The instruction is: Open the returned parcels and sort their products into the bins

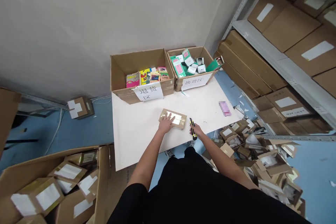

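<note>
A small taped cardboard box with a white label lies flat on the white table. My left hand rests on its top with the fingers spread, pressing on the left part of the box. Just right of the box, my right hand is wrapped round a yellow and black box cutter. The cutter's tip points away from me and stays apart from the box.
Two open cartons with paper signs stand at the table's back: a left carton of colourful packs, a right carton of green and white boxes. A blurred pink item lies right. Opened boxes litter the floor; a parcel-filled carton stands left.
</note>
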### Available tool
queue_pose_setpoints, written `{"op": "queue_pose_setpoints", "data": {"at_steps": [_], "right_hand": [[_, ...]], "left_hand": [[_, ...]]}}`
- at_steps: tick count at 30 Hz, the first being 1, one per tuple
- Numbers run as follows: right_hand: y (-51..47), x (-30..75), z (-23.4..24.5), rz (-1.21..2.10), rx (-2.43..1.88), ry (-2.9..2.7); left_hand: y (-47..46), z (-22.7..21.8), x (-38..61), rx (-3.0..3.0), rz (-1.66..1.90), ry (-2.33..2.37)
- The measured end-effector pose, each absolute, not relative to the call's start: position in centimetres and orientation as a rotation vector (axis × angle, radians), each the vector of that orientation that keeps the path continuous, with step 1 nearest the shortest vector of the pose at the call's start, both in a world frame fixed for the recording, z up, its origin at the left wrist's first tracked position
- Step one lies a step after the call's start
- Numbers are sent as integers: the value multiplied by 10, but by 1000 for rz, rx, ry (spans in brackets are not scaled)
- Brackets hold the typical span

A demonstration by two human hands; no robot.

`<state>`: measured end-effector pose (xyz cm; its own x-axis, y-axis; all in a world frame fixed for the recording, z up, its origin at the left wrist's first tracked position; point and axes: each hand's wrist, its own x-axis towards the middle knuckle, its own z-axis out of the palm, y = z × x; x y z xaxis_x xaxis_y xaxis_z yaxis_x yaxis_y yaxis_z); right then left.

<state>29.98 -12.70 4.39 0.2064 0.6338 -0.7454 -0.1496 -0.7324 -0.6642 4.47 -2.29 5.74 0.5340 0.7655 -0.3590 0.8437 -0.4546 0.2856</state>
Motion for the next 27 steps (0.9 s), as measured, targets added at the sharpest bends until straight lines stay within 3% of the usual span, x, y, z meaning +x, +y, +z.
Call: {"op": "queue_pose_setpoints", "data": {"at_steps": [9, 18, 27], "right_hand": [[-97, 315, 33, 1573, -1965, -646], [-59, 315, 35, 1488, -2092, -1081], [-95, 321, 32, 1555, -2102, -1246]], "left_hand": [[-61, 33, 74, 2239, -185, 1671], [-49, 32, 73, 2189, -261, 1648], [-50, 34, 76, 2164, -262, 1651]]}}
